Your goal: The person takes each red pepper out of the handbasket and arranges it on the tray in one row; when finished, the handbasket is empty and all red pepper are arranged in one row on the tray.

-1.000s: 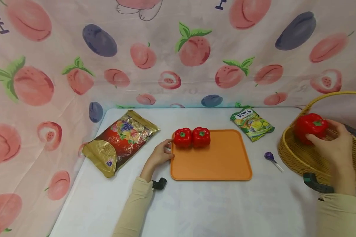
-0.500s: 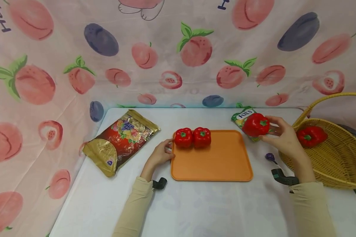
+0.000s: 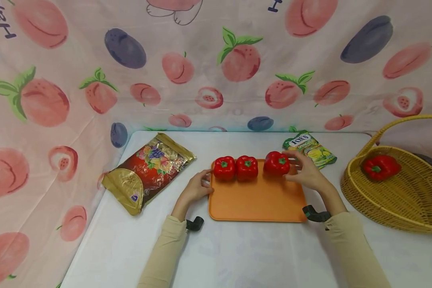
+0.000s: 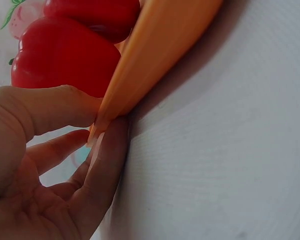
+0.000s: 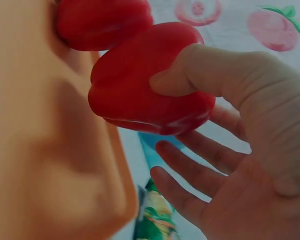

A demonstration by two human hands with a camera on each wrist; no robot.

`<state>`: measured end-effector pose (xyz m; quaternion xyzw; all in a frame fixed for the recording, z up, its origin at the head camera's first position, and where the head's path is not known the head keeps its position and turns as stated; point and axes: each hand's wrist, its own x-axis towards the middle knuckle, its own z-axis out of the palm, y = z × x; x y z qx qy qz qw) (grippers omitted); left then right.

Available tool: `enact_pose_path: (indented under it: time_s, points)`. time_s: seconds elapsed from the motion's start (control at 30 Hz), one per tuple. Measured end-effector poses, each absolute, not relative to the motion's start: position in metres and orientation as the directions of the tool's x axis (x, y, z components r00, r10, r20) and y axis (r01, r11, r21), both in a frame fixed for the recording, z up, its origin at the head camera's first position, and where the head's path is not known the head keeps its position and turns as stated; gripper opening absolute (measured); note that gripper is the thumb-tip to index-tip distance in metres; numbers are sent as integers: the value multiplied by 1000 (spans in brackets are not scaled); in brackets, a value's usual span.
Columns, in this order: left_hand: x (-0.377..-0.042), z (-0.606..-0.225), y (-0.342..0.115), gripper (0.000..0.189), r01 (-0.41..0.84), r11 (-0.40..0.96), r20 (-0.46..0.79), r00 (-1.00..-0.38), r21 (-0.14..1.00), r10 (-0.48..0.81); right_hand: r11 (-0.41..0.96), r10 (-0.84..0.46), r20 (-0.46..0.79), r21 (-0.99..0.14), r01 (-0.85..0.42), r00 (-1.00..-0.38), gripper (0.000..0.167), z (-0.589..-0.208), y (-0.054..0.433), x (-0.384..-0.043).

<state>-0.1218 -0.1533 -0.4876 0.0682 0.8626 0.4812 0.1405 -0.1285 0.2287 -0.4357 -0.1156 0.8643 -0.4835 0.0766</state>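
My right hand grips a red bell pepper over the back right part of the orange tray. In the right wrist view the thumb presses the near side of this bell pepper, and it hangs above the tray's surface. Two more red bell peppers, one at the left and one beside it, sit side by side in the tray's back left corner. My left hand pinches the tray's left edge, thumb on the rim and fingers against its outer side.
A wicker basket with a tall handle stands at the right, one red bell pepper inside. A green candy bag lies behind the right hand, and a large red and gold bag lies at the left. Patterned cloth hangs behind the table.
My right hand has lifted a bell pepper out of the basket and carried it left, past the candy bag, to over the tray. The left hand has stayed at the tray's edge.
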Motion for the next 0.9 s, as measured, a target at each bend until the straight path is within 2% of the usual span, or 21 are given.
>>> enact_pose_path:
  time_s: [0.3,0.9]
  points:
    - [-121,-489,-153,68,-23,533,-186,-950,846,253,479,-340,-49,-869,-128,-939,73,-447,217,-133]
    - [-121,-488,-153,69,-38,536,-195,-951,844,240,506,-382,-83,-852,-133,-921,88,-444,214,-141]
